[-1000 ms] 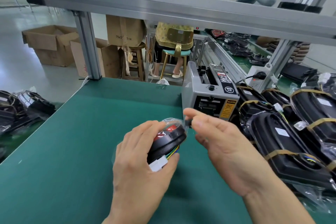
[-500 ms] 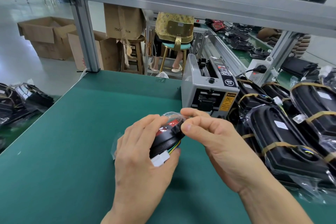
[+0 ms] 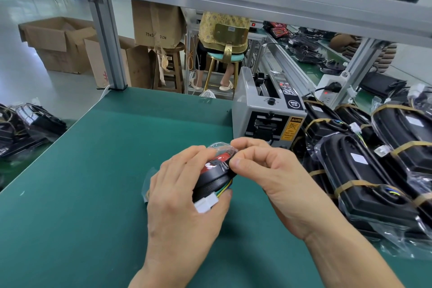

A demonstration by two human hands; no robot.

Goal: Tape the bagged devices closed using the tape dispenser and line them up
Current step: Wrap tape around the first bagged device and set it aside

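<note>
While the green counter (image 3: 81, 194) carries a row of taped bagged devices (image 3: 364, 177) on my right, done as far as I can judge, an untaped heap (image 3: 25, 124) waits far left beyond the counter's edge; the tape dispenser (image 3: 268, 112) stands behind my hands. My left hand (image 3: 184, 196) grips one bagged device (image 3: 216, 170) just above the counter, fingers curled round it, and my right hand (image 3: 268, 170) pinches its bag at the top

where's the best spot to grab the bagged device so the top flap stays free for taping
Judging from its pose, grip the bagged device around its round black rim, from the left and underneath, as the left hand does. That leaves the folded plastic at the top exposed, where the right hand pinches it, and keeps fingers off the white connector.
</note>
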